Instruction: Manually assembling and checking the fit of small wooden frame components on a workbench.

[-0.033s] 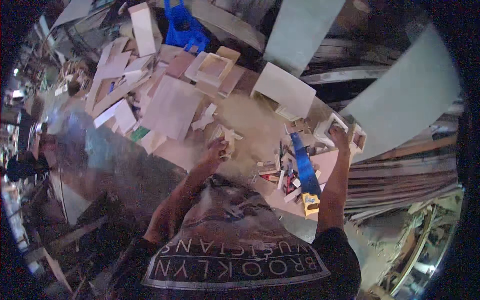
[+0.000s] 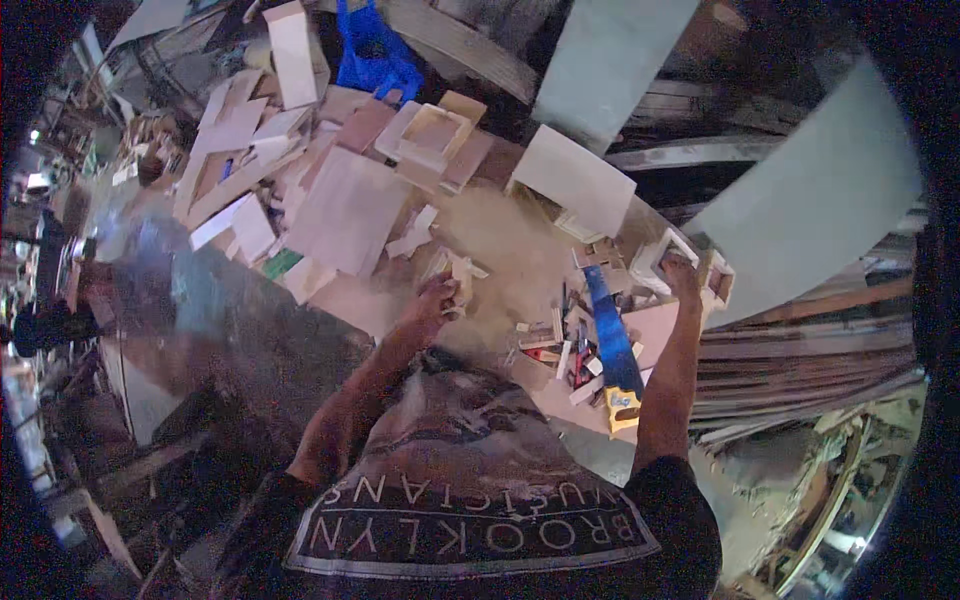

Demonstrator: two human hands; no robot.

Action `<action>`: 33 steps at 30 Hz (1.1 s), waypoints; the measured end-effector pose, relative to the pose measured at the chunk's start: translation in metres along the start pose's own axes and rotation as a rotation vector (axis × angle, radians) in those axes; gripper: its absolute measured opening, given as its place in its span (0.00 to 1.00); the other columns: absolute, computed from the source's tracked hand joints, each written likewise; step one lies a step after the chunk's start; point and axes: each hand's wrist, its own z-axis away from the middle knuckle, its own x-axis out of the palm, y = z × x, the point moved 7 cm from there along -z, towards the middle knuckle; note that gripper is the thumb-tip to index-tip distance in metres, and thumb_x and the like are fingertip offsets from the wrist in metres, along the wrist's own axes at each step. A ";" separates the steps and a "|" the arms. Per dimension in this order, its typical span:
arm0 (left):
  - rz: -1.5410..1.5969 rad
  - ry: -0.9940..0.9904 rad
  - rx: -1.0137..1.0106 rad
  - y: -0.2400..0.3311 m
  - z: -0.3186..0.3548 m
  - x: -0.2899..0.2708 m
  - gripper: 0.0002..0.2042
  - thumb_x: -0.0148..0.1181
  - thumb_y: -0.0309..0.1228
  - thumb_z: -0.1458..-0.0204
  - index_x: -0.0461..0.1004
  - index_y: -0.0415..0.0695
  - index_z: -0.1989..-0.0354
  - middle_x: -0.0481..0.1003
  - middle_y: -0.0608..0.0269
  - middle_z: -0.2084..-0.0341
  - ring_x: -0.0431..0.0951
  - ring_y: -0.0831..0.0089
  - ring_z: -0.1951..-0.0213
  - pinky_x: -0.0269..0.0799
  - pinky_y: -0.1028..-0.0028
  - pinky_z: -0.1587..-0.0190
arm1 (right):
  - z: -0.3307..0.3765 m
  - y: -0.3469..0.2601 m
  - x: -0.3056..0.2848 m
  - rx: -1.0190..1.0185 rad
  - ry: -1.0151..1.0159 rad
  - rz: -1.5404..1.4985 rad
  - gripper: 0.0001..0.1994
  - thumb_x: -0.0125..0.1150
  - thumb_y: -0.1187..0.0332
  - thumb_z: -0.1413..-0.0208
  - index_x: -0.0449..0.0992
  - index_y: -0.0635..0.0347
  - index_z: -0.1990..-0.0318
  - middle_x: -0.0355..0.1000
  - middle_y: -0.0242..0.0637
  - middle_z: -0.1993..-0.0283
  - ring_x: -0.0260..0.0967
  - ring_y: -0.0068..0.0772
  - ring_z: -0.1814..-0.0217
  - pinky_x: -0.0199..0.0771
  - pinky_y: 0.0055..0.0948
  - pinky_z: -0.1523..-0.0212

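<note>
Wooden pieces (image 2: 463, 272) are grasped in the fingers of the left hand (image 2: 437, 295) above the workbench (image 2: 490, 222), while the right hand (image 2: 681, 275) touches a pale frame (image 2: 647, 264) near the blue saw (image 2: 610, 330), its grip impossible to tell.

The person wears a dark shirt (image 2: 490, 460), its front carrying a printed panel (image 2: 475, 538) with pale letters inside a pale border (image 2: 450, 573). At both sides of this panel are short dark sleeves (image 2: 682, 510); beyond it, greyish-brown patches (image 2: 465, 405). The left hand (image 2: 436, 296) and right hand (image 2: 681, 274) are bare.
</note>
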 end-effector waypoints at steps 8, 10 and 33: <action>-0.018 0.014 -0.053 -0.006 -0.003 -0.011 0.16 0.53 0.39 0.49 0.66 0.47 0.54 0.69 0.73 0.68 0.69 0.78 0.69 0.62 0.74 0.67 | 0.026 -0.035 -0.053 0.093 0.387 0.002 0.11 0.57 0.66 0.54 0.68 0.57 0.63 0.72 0.44 0.66 0.69 0.48 0.60 0.68 0.39 0.59; -0.049 -0.008 -0.043 -0.001 -0.006 -0.006 0.16 0.53 0.40 0.49 0.66 0.47 0.54 0.69 0.73 0.68 0.69 0.78 0.68 0.62 0.73 0.67 | 0.040 -0.048 -0.073 0.104 0.517 -0.025 0.10 0.56 0.69 0.54 0.67 0.57 0.63 0.71 0.42 0.65 0.69 0.46 0.62 0.68 0.38 0.59; -0.452 -0.359 0.431 -0.004 -0.033 0.008 0.09 0.52 0.30 0.48 0.69 0.40 0.61 0.71 0.65 0.67 0.72 0.71 0.65 0.70 0.72 0.61 | 0.090 -0.358 -0.026 -0.163 -0.071 -1.213 0.29 0.48 0.77 0.54 0.49 0.56 0.42 0.59 0.47 0.41 0.67 0.29 0.74 0.68 0.26 0.69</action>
